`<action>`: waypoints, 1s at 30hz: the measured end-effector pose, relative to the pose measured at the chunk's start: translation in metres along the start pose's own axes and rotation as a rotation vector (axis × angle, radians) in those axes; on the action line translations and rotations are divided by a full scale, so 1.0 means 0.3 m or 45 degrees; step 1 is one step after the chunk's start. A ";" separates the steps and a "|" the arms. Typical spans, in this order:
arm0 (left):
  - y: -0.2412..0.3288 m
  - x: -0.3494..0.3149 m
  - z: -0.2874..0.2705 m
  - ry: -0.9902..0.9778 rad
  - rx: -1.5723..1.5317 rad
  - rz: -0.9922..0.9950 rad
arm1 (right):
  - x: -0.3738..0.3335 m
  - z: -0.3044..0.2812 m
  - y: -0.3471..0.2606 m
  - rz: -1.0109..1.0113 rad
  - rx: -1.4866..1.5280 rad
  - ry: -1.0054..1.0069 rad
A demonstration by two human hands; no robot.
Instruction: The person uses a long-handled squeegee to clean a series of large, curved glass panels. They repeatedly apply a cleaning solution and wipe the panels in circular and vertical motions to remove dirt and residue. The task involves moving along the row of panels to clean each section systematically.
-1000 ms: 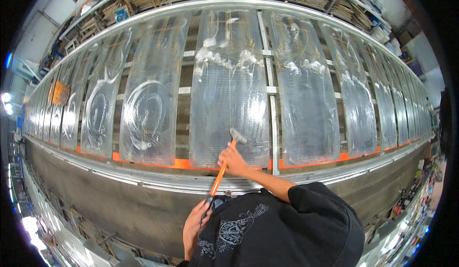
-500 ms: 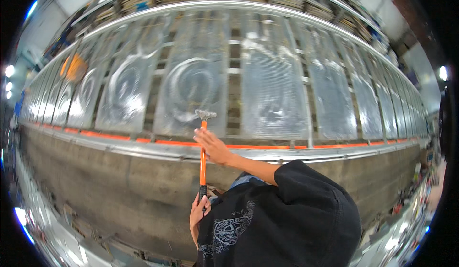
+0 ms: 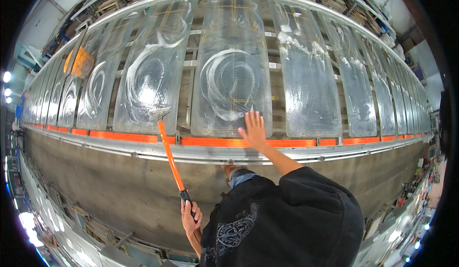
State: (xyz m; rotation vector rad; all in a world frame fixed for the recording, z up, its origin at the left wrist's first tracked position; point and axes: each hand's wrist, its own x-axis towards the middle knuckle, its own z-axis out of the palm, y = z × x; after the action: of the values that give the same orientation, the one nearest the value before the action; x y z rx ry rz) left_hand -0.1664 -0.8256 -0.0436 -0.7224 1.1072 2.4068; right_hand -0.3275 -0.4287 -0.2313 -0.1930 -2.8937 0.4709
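Observation:
My left hand [image 3: 191,217] is closed around the black grip of a long-handled scraper [image 3: 170,157] with an orange shaft. The tool slants up and to the left. Its flat grey head [image 3: 159,113] lies over the near end of a clear ribbed panel [image 3: 158,66] marked with white swirls. My right hand [image 3: 254,129] is open with its fingers stretched out, over the near right part of another swirl-streaked panel [image 3: 234,76]. Whether its palm touches the panel, I cannot tell.
Similar clear panels run in a long row both ways on a metal rack, including a whitish-smeared one [image 3: 311,85] to the right. An orange strip [image 3: 215,143] and metal rail [image 3: 210,156] line its near edge. An orange object [image 3: 82,62] stands far left; stacked boards fill shelves behind.
My right hand has let go of the orange shaft and moved right, over a panel. My left hand has swung the scraper's head to the left. The view has shifted leftward along the row.

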 end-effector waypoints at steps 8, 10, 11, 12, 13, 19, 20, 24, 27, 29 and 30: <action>0.292 0.325 0.184 0.098 0.177 -0.163 | 0.442 0.204 -0.409 -0.390 0.310 -0.116; 0.355 0.425 0.272 0.148 0.231 -0.201 | 0.602 0.232 -0.393 -0.359 0.292 -0.026; 0.385 0.470 0.296 0.108 0.272 -0.230 | 0.679 0.239 -0.368 -0.303 0.282 0.009; 0.413 0.518 0.300 0.051 0.309 -0.259 | 0.766 0.240 -0.320 -0.247 0.257 0.053; 0.427 0.583 0.293 -0.021 0.338 -0.295 | 0.856 0.236 -0.251 -0.166 0.250 0.104; 0.504 0.810 0.665 0.205 0.566 -0.538 | 0.987 0.113 0.229 0.412 0.029 0.314; 0.499 0.837 0.722 0.283 0.674 -0.492 | 0.927 0.088 0.253 0.458 0.061 0.313; 0.499 0.985 0.669 0.165 0.780 -0.560 | 0.624 0.000 0.139 0.584 0.057 0.207; 0.497 0.992 0.728 0.142 0.802 -0.584 | 0.464 0.021 -0.115 0.594 0.108 0.001; 0.506 0.969 0.786 0.069 0.781 -0.596 | 0.467 0.063 -0.250 0.419 0.224 -0.080; 0.512 0.962 0.793 0.038 0.769 -0.599 | 0.506 0.097 -0.303 0.298 0.304 -0.089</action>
State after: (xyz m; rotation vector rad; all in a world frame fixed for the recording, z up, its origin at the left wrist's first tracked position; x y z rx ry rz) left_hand -0.5459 -0.6950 0.0042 -0.7041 1.3934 1.5625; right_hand -0.4901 -0.4985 -0.2017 -0.4889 -2.8613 0.8730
